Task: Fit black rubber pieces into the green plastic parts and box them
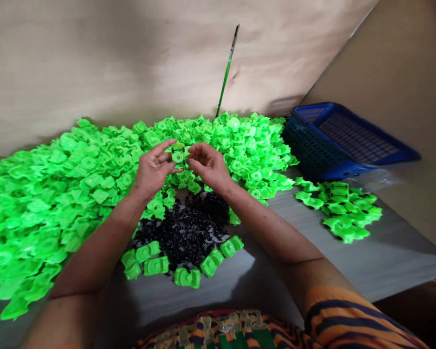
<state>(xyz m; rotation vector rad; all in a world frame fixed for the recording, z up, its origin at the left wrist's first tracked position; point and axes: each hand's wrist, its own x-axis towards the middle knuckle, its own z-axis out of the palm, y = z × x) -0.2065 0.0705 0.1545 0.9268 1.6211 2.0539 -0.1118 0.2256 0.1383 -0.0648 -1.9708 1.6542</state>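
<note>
My left hand [154,167] grips a green plastic toy car body [179,156] between thumb and fingers, its underside facing me. Two black axles cross that underside, one near each end. At the car's right side is my right hand [209,167], thumb and fingertips pinched together by the lower axle's end; whether a small part is between them is hidden. Below both hands lies a heap of small black axle pieces [189,230]. Several green car bodies, one of them a car [187,277] at the front, lie around the heap's near edge.
A large pile of green car bodies [69,184] spreads across the table's back and left. On the right, a smaller group of cars [343,208], some with black axles, lies before a blue basket [319,150]. A thin green stick [225,72] leans against the wall.
</note>
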